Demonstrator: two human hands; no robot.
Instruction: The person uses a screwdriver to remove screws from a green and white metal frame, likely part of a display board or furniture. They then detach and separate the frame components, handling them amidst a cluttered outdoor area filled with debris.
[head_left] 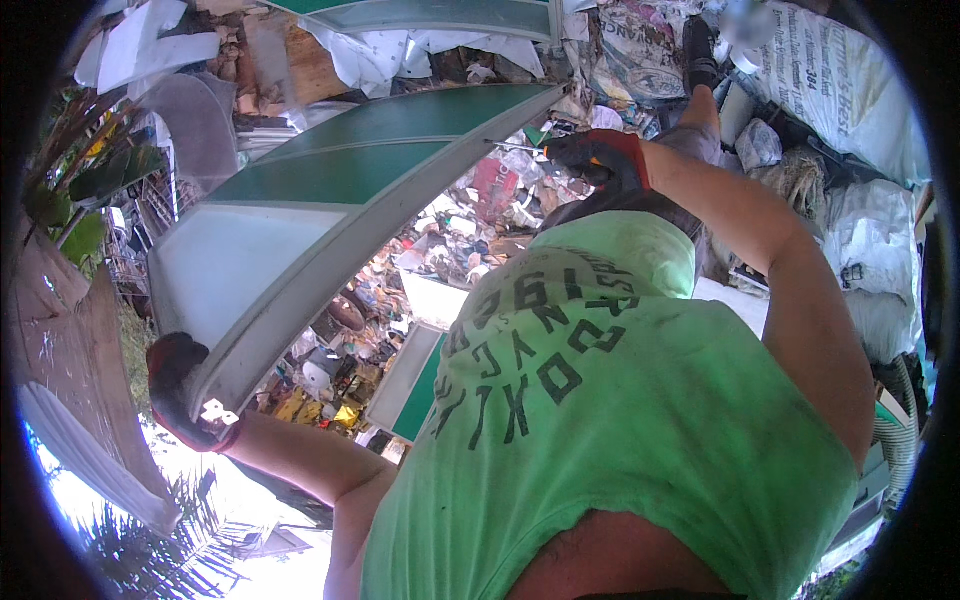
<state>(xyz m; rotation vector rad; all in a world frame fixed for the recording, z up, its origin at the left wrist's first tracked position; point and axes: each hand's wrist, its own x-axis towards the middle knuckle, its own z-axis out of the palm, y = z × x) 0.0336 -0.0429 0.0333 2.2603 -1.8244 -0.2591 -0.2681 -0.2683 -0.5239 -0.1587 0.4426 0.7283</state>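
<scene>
A long framed panel (400, 185) with green and pale sections and a grey metal edge slants across the view from lower left to upper right. My left hand (180, 385), in a dark glove with a red cuff, grips the panel's lower-left corner. Gloved the same way, my right hand (603, 160) is closed around a screwdriver (520, 147) with a touch of orange at its handle. The thin shaft points left, its tip at the panel's grey edge; whether it touches cannot be told. My fingers partly hide the handle.
Mixed scrap and litter (450, 240) cover the ground below the panel. Another green panel (415, 385) lies near my left arm, and a further one (440, 15) sits at the top. Stuffed white sacks (850, 90) stand at right, leafy plants (85, 200) at left.
</scene>
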